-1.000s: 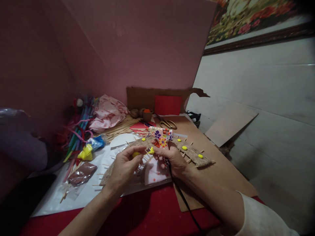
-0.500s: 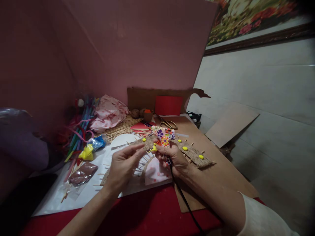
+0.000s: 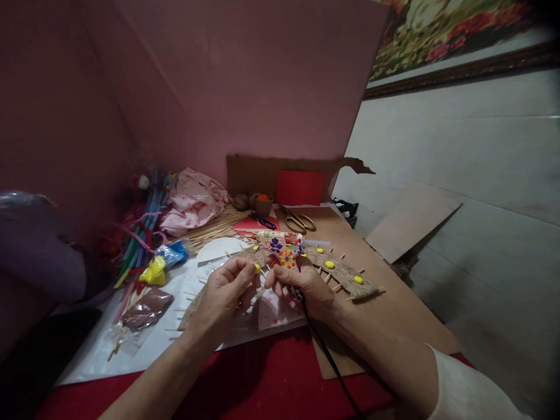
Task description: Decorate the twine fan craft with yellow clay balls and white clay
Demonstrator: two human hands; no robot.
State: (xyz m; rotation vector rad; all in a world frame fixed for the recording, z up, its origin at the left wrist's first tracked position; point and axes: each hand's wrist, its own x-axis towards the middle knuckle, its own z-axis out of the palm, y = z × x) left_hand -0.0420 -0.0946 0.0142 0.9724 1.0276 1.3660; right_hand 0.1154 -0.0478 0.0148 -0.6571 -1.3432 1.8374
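Glue gun (image 3: pixel 282 248) with flower pattern is gripped in the right hand (image 3: pixel 301 286), just above the woven straw arc (image 3: pixel 345 274). Its black cord (image 3: pixel 328 359) runs toward the viewer. The left hand (image 3: pixel 225 294) pinches a small yellow bead (image 3: pixel 257 268) at the fingertips, beside the gun. Farther back lie scissors (image 3: pixel 300 221) on the cardboard sheet (image 3: pixel 394 303).

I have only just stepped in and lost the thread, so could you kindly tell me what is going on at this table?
A person is doing craft work at a cluttered table. The right hand grips a flower-patterned glue gun with a black cord. The left hand pinches a small yellow bead close to the gun's tip. Beneath both hands lies a curved woven straw strip, already dotted with yellow beads and crossed by thin wooden sticks. Gold-handled scissors rest farther back on brown cardboard.
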